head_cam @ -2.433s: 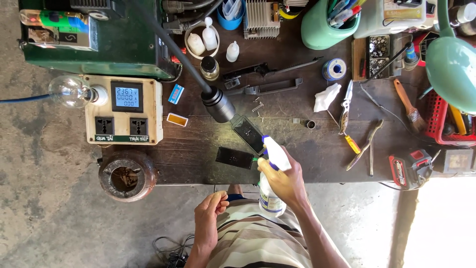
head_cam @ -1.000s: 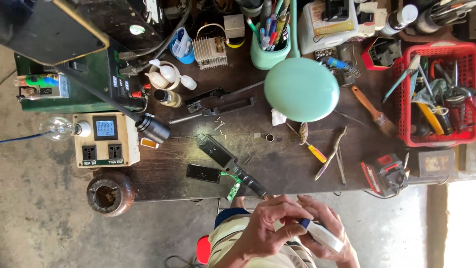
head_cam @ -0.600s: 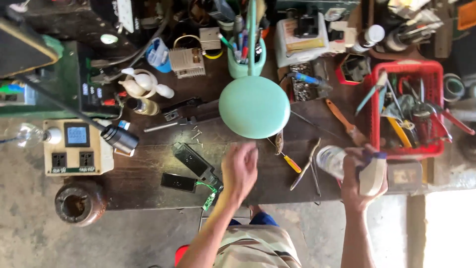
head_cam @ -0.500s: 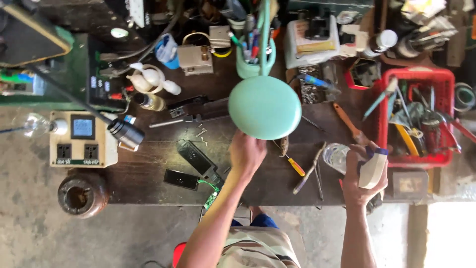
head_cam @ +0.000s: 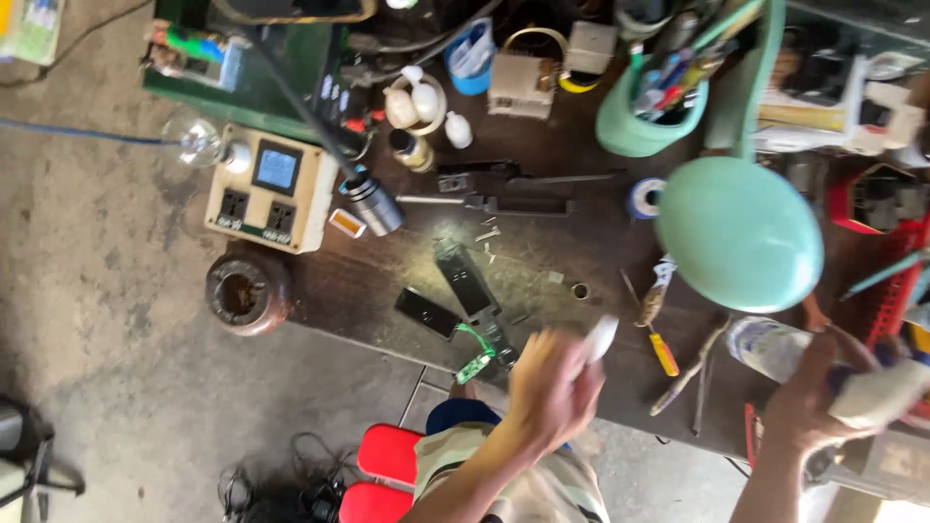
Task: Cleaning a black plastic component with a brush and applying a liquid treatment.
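My left hand hovers over the front edge of the dark workbench, blurred, with a small white object pinched at its fingertips. My right hand is at the far right, closed around a clear spray bottle with a white head that lies sideways. Just left of my left hand lie an opened phone body, a black flat panel and a small green circuit strip. A yellow-handled screwdriver and pliers lie between my hands.
A round green lamp shade hangs over the bench at right. A cream socket box with a screen, a bulb, a round brown pot, a green tool cup, a red basket and red stool legs surround the bench.
My left hand has pulled back from under the lamp shade to the bench's front edge with a white object at its fingers. My right hand keeps the spray bottle at the right. The view swung left.
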